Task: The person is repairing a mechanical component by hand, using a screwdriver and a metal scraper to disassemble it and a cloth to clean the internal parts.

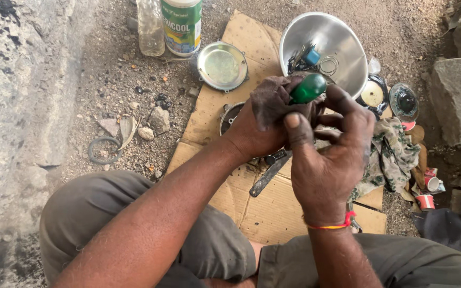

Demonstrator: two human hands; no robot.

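Wiping is the step in hand, as I judge it: my left hand (260, 125) is closed around a dark rag (269, 98) wrapped over a tool with a green handle (308, 88), held above the cardboard (265, 210) in front of my knees. My right hand (326, 154) is half curled, thumb up, fingertips on the rag's far side (steadying it, I think). The next move would call for a firm hold on the handle while the rag turns around the shaft.

What the handle belongs to I cannot tell; its working end is buried in the rag. A dark flat tool (269, 175) lies below my hands, partly covered. Small parts sit in the steel bowl (342, 45), too jumbled to name.
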